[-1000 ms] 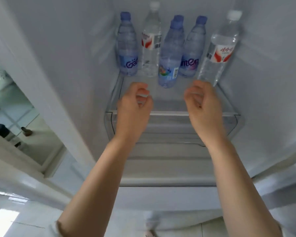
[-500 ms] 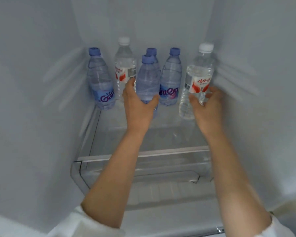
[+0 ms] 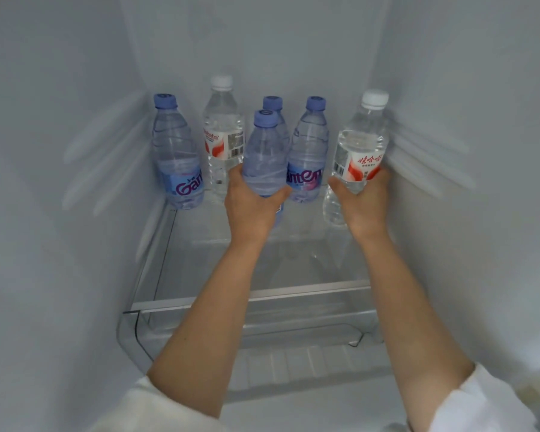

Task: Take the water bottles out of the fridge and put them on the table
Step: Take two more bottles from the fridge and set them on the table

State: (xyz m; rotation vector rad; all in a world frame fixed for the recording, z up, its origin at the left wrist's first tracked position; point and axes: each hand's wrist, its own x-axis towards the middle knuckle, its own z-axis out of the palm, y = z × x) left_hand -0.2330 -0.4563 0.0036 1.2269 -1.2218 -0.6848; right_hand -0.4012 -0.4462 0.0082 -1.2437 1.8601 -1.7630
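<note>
Hands now gripping bottles: left hand (image 3: 252,203) wrapping the blue-capped front bottle (image 3: 265,157), right hand (image 3: 363,201) clasping the white-capped red-label bottle (image 3: 360,151), after reaching in bare-handed. Both are sitting low over the glass shelf (image 3: 231,266); lift-out seems imminent. Four more are waiting behind.

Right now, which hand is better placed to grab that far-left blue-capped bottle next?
Left hand: it is nearer the far-left bottle, though it already grips a blue-capped bottle.

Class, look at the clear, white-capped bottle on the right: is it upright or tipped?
Tipped. The clear plastic white-capped bottle leans left at its base, gripped by the right hand over the glass shelf.
</note>
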